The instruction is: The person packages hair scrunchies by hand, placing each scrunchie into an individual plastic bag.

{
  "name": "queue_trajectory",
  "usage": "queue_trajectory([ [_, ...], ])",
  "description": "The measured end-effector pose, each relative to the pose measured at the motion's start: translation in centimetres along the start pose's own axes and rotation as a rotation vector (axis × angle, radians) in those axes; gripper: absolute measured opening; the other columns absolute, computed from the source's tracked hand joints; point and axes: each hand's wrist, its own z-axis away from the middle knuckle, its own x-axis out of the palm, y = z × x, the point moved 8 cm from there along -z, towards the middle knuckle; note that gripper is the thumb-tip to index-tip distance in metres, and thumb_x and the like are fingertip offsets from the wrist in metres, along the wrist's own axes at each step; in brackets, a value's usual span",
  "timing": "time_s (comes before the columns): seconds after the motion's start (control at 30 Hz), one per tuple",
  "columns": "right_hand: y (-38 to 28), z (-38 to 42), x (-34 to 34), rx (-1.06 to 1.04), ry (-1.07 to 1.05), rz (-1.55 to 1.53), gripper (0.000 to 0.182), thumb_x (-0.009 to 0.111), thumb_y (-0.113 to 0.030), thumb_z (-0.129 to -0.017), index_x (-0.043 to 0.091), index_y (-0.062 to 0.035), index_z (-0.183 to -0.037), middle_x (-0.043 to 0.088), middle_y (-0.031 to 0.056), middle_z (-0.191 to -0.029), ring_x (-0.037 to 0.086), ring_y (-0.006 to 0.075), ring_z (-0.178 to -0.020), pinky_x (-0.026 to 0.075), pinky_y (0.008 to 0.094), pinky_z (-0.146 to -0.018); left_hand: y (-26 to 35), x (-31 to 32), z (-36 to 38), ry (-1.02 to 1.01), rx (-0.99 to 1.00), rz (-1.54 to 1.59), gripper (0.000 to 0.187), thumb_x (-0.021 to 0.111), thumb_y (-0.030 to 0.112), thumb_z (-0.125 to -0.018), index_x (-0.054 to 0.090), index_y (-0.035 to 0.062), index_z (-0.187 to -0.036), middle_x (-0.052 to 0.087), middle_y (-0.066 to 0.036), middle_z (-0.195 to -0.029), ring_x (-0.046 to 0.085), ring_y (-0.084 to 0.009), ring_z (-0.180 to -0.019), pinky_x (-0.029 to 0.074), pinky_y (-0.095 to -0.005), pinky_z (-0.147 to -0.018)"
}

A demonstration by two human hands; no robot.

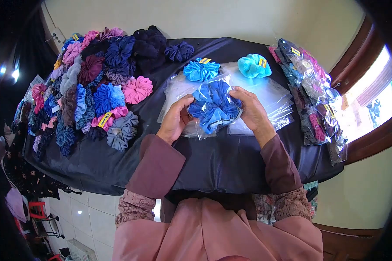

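Observation:
A blue scrunchie [215, 104] in a clear plastic bag is held up between my two hands, over the middle of the table. My left hand [176, 118] grips the bag's left side, thumb on top. On the right edge, my right hand [252, 111] pinches the bag the same way. Beneath them lie flat clear plastic bags [270, 102] in overlapping stacks. Just beyond the held bag sit a bright blue scrunchie [201, 70] with a yellow tag and a fluffy turquoise scrunchie [254, 66], also tagged yellow.
A large heap of loose scrunchies [91, 95] in many colours covers the table's left side. Bagged scrunchies [311, 91] are piled along the right edge. A dark cloth [231, 161] covers the table. Beyond the pile at right is a bright window [372, 95].

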Motion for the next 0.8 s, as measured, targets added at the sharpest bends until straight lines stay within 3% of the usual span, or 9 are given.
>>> queue_trajectory([
  [0.17,-1.1,0.2,-0.5,-0.071,0.077,0.071,0.01,0.06,-0.015,-0.086,0.065,-0.007,-0.09,0.063,-0.0031,-0.081,0.058,0.0052,-0.069,0.043,0.0194,-0.061,-0.2,0.2,-0.1,-0.023,-0.023,-0.008,0.032,0.054,0.03,-0.09,0.057,0.004,-0.109,0.062,-0.004,-0.099,0.061,-0.0143,-0.085,0.051,-0.028,-0.069],
  [0.33,-3.5,1.2,-2.0,-0.167,0.162,0.036,0.011,0.06,-0.014,-0.086,0.065,-0.0059,-0.093,0.064,-0.0014,-0.083,0.058,0.0062,-0.069,0.045,0.02,-0.062,0.2,1.2,0.0,-0.094,-0.038,-0.026,0.035,0.053,0.031,-0.091,0.055,0.0027,-0.111,0.062,-0.008,-0.102,0.061,-0.0185,-0.089,0.05,-0.0309,-0.072],
  [0.4,-4.4,1.8,-3.8,-0.201,0.226,0.019,0.012,0.06,-0.013,-0.086,0.064,-0.0054,-0.093,0.064,-0.0007,-0.083,0.059,0.0067,-0.069,0.046,0.0205,-0.064,0.7,2.0,0.2,-0.114,-0.008,-0.1,0.038,0.052,0.03,-0.092,0.054,0.0008,-0.115,0.06,-0.01,-0.106,0.061,-0.017,-0.09,0.049,-0.0279,-0.074],
  [0.6,-10.7,4.8,-14.2,-0.33,0.426,0.09,0.018,0.059,-0.012,-0.084,0.061,-0.0025,-0.099,0.06,0.0039,-0.095,0.058,0.0136,-0.085,0.048,0.0289,-0.074,0.5,1.8,0.2,-0.105,0.025,-0.255,0.04,0.049,0.03,-0.093,0.051,0.0014,-0.121,0.06,-0.011,-0.111,0.06,-0.0162,-0.091,0.046,-0.0263,-0.076],
  [0.67,-13.9,7.3,-16.9,-0.392,0.526,0.093,0.018,0.059,-0.013,-0.083,0.061,-0.0029,-0.098,0.06,0.0034,-0.094,0.058,0.0151,-0.084,0.049,0.0316,-0.075,0.5,1.9,0.2,-0.102,0.026,-0.25,0.039,0.05,0.028,-0.093,0.051,0.0013,-0.121,0.06,-0.011,-0.11,0.06,-0.016,-0.091,0.046,-0.0263,-0.076],
  [0.73,-17.7,11.4,-16.6,-0.589,0.684,0.286,0.017,0.06,-0.012,-0.082,0.06,-0.0033,-0.097,0.06,0.0031,-0.093,0.058,0.0163,-0.084,0.05,0.0335,-0.073,0.3,1.8,0.3,-0.098,0.024,-0.246,0.038,0.051,0.027,-0.093,0.051,0.0013,-0.121,0.061,-0.011,-0.11,0.06,-0.0158,-0.091,0.046,-0.0263,-0.076],
  [0.8,-19.9,12.4,-23.6,-0.646,0.73,0.199,0.017,0.062,-0.009,-0.08,0.059,-0.003,-0.096,0.06,0.0044,-0.094,0.058,0.0168,-0.085,0.05,0.0344,-0.071,0.4,1.7,0.2,-0.092,0.04,-0.233,0.036,0.052,0.024,-0.092,0.053,0.0014,-0.12,0.061,-0.011,-0.108,0.06,-0.0156,-0.09,0.046,-0.026,-0.075],
])
